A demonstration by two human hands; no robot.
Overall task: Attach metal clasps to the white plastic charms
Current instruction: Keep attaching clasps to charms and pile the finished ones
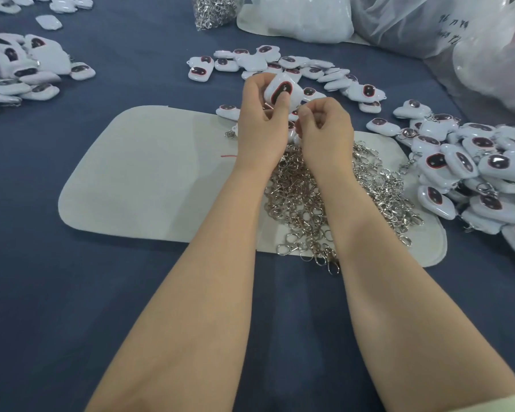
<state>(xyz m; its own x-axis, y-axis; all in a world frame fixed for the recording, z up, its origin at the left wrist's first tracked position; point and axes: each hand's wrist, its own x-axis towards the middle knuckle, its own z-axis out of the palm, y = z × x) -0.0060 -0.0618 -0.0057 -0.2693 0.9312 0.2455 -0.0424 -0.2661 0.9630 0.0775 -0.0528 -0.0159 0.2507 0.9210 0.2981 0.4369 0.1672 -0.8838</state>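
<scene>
Head view: the left hand (260, 123) grips a white charm (283, 90), fingers curled round its far edge and the thumb pressed on its dark face. The right hand (324, 126) sits just beside it with fingers curled in and fingertips pinched at the charm's near corner. Whether they hold a clasp cannot be seen. The loose metal clasps (324, 203) lie heaped under both wrists. More charms (304, 69) are scattered beyond the hands.
</scene>
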